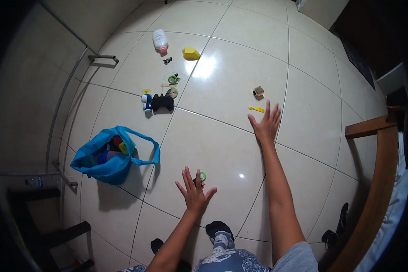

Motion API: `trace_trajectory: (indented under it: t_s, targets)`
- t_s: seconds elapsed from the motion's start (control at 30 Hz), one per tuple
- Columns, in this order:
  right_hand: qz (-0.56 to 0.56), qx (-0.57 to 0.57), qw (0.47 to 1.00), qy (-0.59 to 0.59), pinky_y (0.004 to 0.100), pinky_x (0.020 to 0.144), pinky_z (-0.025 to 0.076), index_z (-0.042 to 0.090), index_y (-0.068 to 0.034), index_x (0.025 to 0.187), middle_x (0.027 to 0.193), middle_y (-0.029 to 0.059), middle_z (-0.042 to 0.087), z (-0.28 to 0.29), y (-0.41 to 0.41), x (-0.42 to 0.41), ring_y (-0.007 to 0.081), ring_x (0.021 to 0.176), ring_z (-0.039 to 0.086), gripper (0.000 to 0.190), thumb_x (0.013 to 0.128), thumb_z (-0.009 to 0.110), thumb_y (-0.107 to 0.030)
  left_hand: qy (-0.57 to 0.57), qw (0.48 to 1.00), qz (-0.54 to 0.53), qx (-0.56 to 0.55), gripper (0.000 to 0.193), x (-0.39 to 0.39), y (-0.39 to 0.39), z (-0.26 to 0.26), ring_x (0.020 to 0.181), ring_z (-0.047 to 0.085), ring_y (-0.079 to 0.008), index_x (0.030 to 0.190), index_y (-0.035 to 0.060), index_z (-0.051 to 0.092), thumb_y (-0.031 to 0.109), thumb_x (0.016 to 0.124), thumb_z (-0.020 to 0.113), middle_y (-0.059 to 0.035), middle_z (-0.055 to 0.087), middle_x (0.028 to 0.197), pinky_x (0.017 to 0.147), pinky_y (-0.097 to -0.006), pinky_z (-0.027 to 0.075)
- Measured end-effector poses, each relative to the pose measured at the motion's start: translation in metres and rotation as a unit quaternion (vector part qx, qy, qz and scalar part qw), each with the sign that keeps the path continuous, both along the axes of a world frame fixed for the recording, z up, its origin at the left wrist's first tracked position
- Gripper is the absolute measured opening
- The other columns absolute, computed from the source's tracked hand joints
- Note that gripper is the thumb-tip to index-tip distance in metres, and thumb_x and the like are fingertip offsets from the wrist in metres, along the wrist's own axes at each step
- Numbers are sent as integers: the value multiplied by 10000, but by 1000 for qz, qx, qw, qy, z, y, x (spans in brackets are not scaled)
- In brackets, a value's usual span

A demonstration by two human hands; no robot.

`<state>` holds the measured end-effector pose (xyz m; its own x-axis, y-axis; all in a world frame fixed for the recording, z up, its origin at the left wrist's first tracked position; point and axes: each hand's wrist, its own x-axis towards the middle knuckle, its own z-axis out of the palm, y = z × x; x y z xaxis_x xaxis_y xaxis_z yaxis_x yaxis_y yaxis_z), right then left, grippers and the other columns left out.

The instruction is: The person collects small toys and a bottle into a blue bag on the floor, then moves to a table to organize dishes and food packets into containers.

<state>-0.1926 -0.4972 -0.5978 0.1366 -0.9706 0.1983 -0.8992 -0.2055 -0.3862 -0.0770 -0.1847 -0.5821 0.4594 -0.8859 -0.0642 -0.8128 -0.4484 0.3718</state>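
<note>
My left hand (pixel 194 196) is spread over the tiled floor (pixel 224 146), empty. Its fingers partly cover a small green ring-shaped item (pixel 203 176) with dark and pinkish parts near it; I cannot tell whether they touch. Farther forward and to the right, my right hand (pixel 267 129) also holds nothing, its fingers wide apart. Just beyond its thumb lies a small yellow comb-like plastic piece (pixel 257 109). A small brown and metallic item (pixel 258 92) sits a little past that.
A blue fabric bag (pixel 117 176) with mixed items inside stands left. Beyond it are a black game controller (pixel 163 103), a blue-and-white figurine (pixel 146 102), a white bottle (pixel 160 39) with a pink cap and a yellow container (pixel 190 53). A wooden frame (pixel 377 176) borders the right.
</note>
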Motion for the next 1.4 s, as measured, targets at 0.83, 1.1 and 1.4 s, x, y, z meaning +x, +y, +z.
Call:
trace_trajectory:
  t_s: [0.83,1.1,1.4]
  targets:
    - [320,27,947,-10,634,972,171,598,-304,1046,1211,-63,477,-10,-35,320,236,1198,336,419,691,623,-525,74,993,-3,-94,337,123,-68,2,1269,298,-272,1126,178,528,220,797,590,-53,359,1352,1010,-512,182]
    - [403,-126,899,-114,372,792,419,574,-107,796,910,9,569,-16,5,251,249,953,492,152,692,633,-200,73,978,-7,-196,294,120,-61,-13,932,473,-271,908,85,504,141,689,692,-62,523,997,798,-376,403]
    - [357,-112,919,-127,319,565,464,547,-76,674,701,31,530,-2,82,139,207,679,516,141,725,657,-149,-4,972,-57,-228,216,112,-50,-10,677,537,-218,756,86,555,197,657,712,-48,536,768,615,-320,458]
